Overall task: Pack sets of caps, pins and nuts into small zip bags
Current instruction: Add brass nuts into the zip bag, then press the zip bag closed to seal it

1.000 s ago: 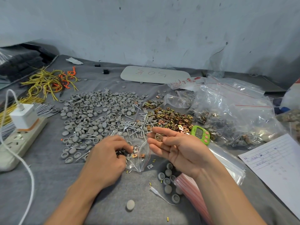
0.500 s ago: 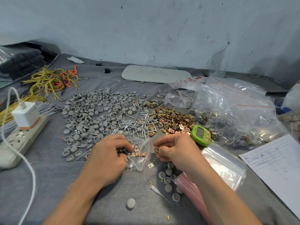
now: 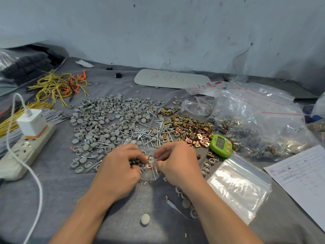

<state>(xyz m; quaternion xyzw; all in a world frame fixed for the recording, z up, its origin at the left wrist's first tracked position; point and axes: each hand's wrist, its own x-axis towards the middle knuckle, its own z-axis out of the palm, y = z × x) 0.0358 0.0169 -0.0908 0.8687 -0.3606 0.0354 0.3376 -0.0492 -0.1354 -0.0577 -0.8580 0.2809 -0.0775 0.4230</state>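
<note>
Small zip bag (image 3: 150, 175) is held between both hands, low over the grey cloth (image 3: 52, 191), near the middle of the view. Left hand (image 3: 121, 170) is curled, fingertips pinched on the bag's left edge; some small dark pieces are seen under those fingers, but what they are cannot be told. Right hand (image 3: 177, 162) is curled too, thumb and fingers pinched on the bag's right edge. A copper nut (image 3: 149, 166) is seen inside the bag.

Just beyond the hands, pins (image 3: 146, 132) are scattered, mixed into the edge of a wide spread of grey caps (image 3: 109, 120) to the left. A heap of brass nuts (image 3: 191, 131) is lying right of the pins, with a green timer (image 3: 221, 146) beside it. A few caps are seen under the right wrist, and one lone cap (image 3: 145, 219) between the forearms.

A stack of empty zip bags (image 3: 241, 187) is placed right of the right forearm, next to a printed sheet (image 3: 302, 175). Large clear bags (image 3: 260, 124) of parts are piled behind. At far left, a power strip (image 3: 26, 148) with a white charger (image 3: 31, 123) plugged in; yellow wires (image 3: 58, 87) behind it.
</note>
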